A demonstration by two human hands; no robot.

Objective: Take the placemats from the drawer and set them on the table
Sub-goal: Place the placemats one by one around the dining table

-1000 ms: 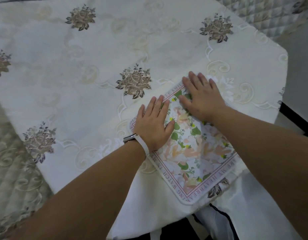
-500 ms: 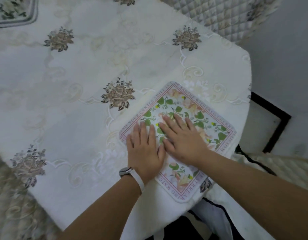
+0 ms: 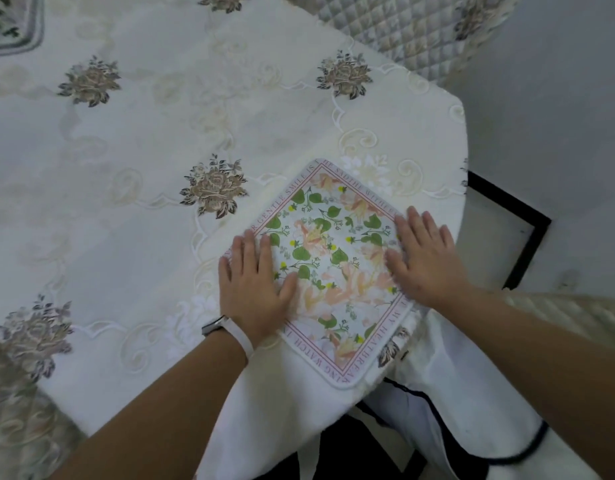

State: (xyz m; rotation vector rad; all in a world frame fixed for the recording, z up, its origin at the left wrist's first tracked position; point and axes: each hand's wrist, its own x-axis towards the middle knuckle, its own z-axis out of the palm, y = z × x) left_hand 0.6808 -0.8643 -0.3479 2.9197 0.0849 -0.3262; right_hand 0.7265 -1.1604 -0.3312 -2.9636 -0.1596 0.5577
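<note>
The flowered placemat (image 3: 333,265) lies flat on the bench (image 3: 108,161), near the corner on my side, and its nearest corner comes close to the edge where the tablecloth (image 3: 282,410) hangs down. I judge that the step now is to settle it in its place. For this I should press only lightly and slide it with both palms together, otherwise the tablecloth under it may wrinkle or be dragged. I would also bring it a little away from the edge. My left hand (image 3: 254,292) rests on the left side of the mat and partly on the cloth; my right hand (image 3: 427,261) rests on its right side. The fingers (image 3: 249,251) of both hands are straight and slightly spread; they press flat and grip nothing. A second placemat (image 3: 12,26) lies at the far left of the bench.
</note>
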